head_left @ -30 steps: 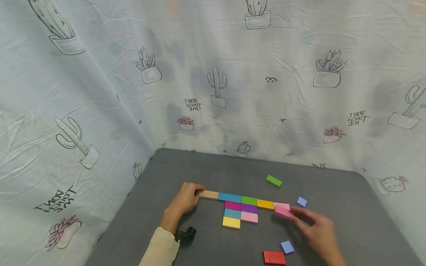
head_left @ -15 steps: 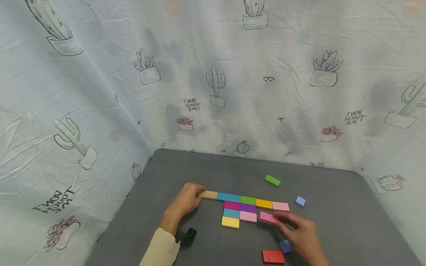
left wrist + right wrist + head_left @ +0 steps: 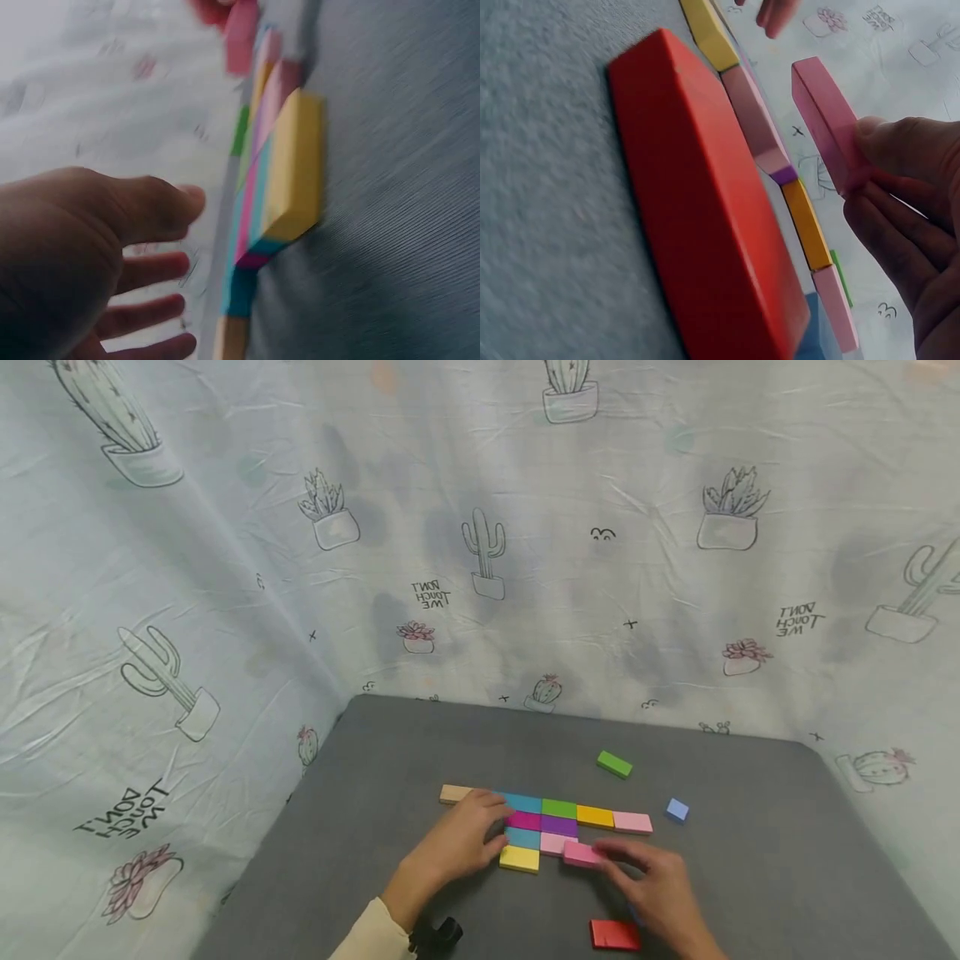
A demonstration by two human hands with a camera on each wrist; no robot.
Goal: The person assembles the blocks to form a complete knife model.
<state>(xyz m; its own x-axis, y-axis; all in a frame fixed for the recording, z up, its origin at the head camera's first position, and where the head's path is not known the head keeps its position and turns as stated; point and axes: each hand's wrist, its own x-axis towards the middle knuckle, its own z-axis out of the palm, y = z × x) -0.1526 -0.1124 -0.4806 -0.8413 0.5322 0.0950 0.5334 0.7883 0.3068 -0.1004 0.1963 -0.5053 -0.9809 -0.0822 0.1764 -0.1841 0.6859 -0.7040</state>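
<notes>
My right hand (image 3: 654, 883) pinches a bright pink block (image 3: 581, 855) by its right end. In the right wrist view that pink block (image 3: 829, 124) is raised off the table between thumb and fingers. My left hand (image 3: 459, 843) hovers at the left side of the block layout, fingers spread and relaxed, holding nothing. Nearest to it are the magenta block (image 3: 523, 820), a blue block (image 3: 522, 837) and the yellow block (image 3: 519, 858). A light pink block (image 3: 555, 843) lies right of the blue one, partly covered by the held block. Above it sits the purple block (image 3: 559, 825).
The top row runs from a tan block (image 3: 455, 793) through blue and green (image 3: 558, 808) to orange (image 3: 595, 816) and light pink (image 3: 632, 822). Loose blocks lie around: green (image 3: 615, 764), blue (image 3: 677, 810) and red (image 3: 615, 934). Another blue block (image 3: 819, 330) is mostly hidden by my right hand.
My right hand has carried the bright pink block left, from the row's right end to the lower light pink block. My left hand has left the tan block and moved right toward the layout.
</notes>
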